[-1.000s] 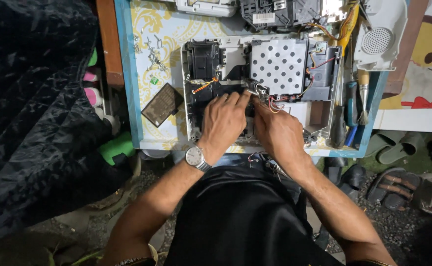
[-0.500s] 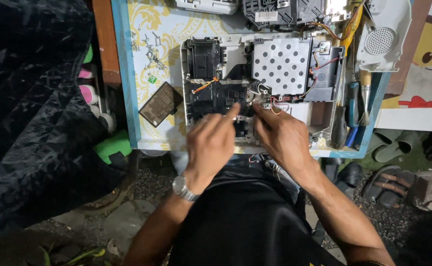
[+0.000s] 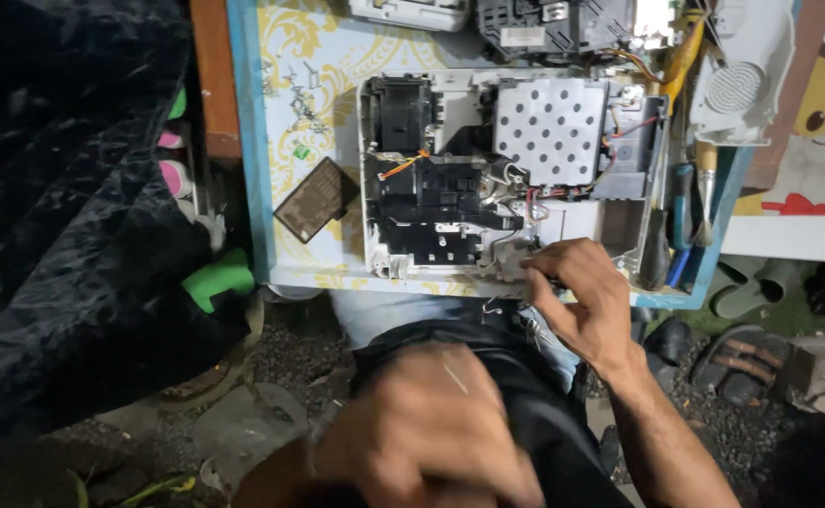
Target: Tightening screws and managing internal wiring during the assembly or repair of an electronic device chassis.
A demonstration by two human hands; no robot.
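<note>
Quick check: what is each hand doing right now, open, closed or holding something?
Left hand: blurred, cannot tell.
Right hand: open, fingers on the opened device, holding nothing.

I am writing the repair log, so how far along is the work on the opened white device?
Done: the white plastic device casing lies open, its black inner parts and perforated metal shield exposed; small loose screws lie on the patterned table. In hand: the right hand touches the near edge; the blurred left hand is off the table. Left: the casing is not closed.
</note>
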